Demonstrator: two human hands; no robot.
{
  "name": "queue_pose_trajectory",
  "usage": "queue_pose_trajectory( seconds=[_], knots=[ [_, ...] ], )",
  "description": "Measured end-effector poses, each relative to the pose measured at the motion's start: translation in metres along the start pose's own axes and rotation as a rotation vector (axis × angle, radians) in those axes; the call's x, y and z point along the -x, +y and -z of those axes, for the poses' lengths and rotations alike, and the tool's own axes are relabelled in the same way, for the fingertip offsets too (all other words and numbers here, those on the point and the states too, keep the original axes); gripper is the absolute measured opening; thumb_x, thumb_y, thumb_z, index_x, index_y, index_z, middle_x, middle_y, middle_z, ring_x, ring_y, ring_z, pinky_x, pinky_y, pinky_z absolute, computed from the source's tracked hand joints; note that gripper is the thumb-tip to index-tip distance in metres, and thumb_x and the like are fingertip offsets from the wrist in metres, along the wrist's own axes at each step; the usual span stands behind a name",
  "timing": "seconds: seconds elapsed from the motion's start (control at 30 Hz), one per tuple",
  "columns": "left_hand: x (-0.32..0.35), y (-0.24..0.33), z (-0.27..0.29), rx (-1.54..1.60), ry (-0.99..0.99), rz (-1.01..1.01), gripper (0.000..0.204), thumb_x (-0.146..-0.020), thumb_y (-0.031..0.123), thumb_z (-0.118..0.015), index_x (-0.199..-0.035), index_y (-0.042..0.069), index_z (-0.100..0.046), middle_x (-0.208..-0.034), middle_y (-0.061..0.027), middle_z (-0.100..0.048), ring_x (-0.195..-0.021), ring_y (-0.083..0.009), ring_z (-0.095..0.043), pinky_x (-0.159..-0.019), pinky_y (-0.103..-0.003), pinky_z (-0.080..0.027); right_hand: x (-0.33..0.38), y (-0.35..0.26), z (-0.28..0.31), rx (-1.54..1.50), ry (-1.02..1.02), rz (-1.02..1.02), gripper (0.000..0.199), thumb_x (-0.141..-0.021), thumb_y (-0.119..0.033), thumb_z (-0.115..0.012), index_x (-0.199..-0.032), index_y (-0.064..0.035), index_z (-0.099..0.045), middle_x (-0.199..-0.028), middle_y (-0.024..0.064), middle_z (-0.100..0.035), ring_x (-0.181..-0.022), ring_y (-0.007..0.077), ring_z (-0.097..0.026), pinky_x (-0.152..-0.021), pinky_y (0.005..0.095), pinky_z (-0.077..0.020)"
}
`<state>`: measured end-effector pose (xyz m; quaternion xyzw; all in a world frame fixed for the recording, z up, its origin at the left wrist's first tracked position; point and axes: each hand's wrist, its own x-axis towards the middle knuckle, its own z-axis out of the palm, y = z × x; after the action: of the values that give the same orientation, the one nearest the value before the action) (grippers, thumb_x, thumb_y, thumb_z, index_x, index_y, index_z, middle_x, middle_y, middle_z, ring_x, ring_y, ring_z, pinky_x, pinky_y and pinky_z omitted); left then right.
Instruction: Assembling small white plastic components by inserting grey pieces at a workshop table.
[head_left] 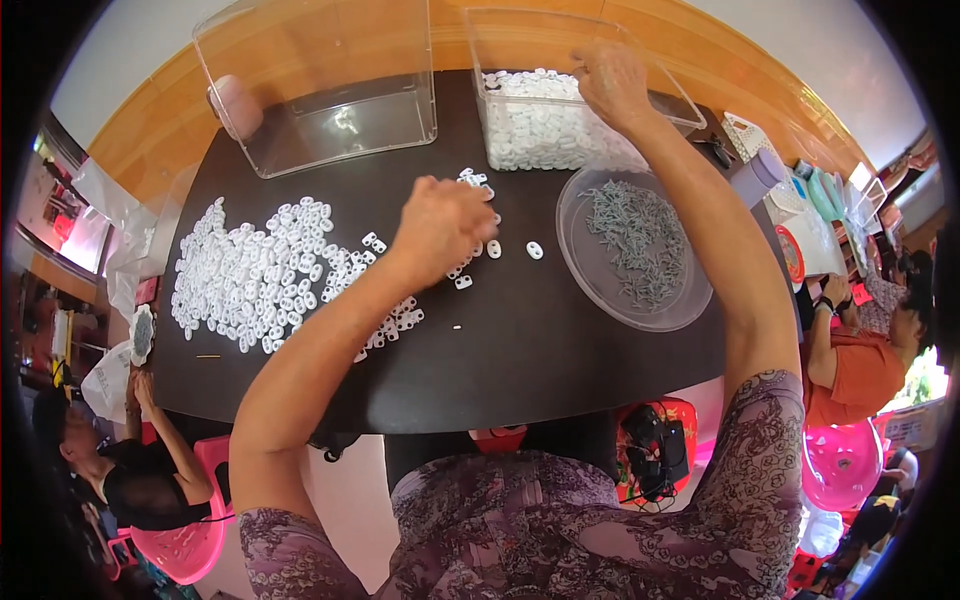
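My left hand (pixel 445 230) is over the middle of the dark table, above small white oval pieces with two holes (pixel 463 282). Its fingers bend inward and are blurred, so any held piece is hidden. Up at the back right, my right hand (pixel 612 85) is raised over a clear bin (pixel 490 140) of white pieces (pixel 540 125), its fingers curled closed around something I cannot make out. Two loose white pieces lie right of my left hand, one of them apart (pixel 535 250). A larger spread of white oval pieces (pixel 250 265) covers the table's left side.
A round clear dish (pixel 575 270) of small grey screw-like parts (pixel 635 240) stands below my right forearm. At the back left is a large clear bin (pixel 345 155). Pliers (pixel 717 150) and a lavender cylindrical container (pixel 760 175) sit at the right edge. Other people sit at both sides.
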<state>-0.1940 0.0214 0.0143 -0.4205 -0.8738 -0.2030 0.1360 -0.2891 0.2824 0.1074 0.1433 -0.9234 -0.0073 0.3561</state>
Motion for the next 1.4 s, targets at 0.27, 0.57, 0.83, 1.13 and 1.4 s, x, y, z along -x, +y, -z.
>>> queue_pose_trajectory(
  seconds=[0.27,0.57,0.83,1.13,1.4],
  knots=[
    [-0.038,0.015,-0.019,-0.227,-0.135,0.407,0.070,-0.067,0.065,-0.059,-0.118,0.017,-0.055,-0.110,-0.0173,-0.052,-0.104,-0.0363,-0.049,-0.080,-0.050,-0.036,0.009,0.000,0.004,-0.163,0.216,0.033,0.010,-0.066,-0.008,-0.056,-0.070,-0.0018,-0.063,-0.067,0.0233,-0.059,-0.065,0.0405,-0.059,-0.058,0.0480,-0.0452],
    [-0.020,0.018,-0.018,-0.275,-0.193,0.286,0.045,-0.077,0.045,-0.058,-0.113,0.019,-0.058,-0.109,-0.0067,-0.055,-0.106,-0.0282,-0.049,-0.078,-0.045,-0.038,0.013,-0.004,0.012,-0.190,0.210,0.039,0.011,-0.068,-0.009,-0.058,-0.074,-0.0025,-0.066,-0.068,0.0206,-0.061,-0.067,0.0374,-0.060,-0.061,0.0458,-0.0454],
    [-0.017,0.047,-0.011,-0.214,-0.151,0.022,0.030,-0.080,0.027,-0.059,-0.108,0.016,-0.062,-0.120,-0.0026,-0.057,-0.111,-0.0258,-0.051,-0.089,-0.044,-0.033,0.020,-0.011,0.026,-0.198,0.291,0.053,0.010,-0.069,-0.009,-0.059,-0.073,-0.0037,-0.066,-0.068,0.0178,-0.062,-0.069,0.0347,-0.060,-0.062,0.0444,-0.0452],
    [0.015,0.045,-0.001,-0.099,-0.323,-0.082,0.027,-0.077,0.019,-0.063,-0.103,0.013,-0.064,-0.120,-0.0033,-0.057,-0.118,-0.0235,-0.048,-0.093,-0.045,-0.030,0.029,-0.023,0.041,-0.144,0.184,0.089,0.009,-0.069,-0.009,-0.058,-0.073,-0.0046,-0.066,-0.071,0.0180,-0.062,-0.072,0.0345,-0.059,-0.065,0.0445,-0.0444],
    [0.063,0.038,0.035,0.136,0.266,0.293,0.012,-0.071,0.004,-0.065,-0.082,0.008,-0.068,-0.079,-0.0109,-0.066,-0.076,-0.0256,-0.061,-0.071,-0.034,-0.045,0.021,-0.038,0.041,-0.166,0.103,0.104,0.011,-0.068,-0.008,-0.057,-0.073,-0.0022,-0.066,-0.068,0.0212,-0.060,-0.066,0.0387,-0.059,-0.061,0.0456,-0.0464]
  ],
)
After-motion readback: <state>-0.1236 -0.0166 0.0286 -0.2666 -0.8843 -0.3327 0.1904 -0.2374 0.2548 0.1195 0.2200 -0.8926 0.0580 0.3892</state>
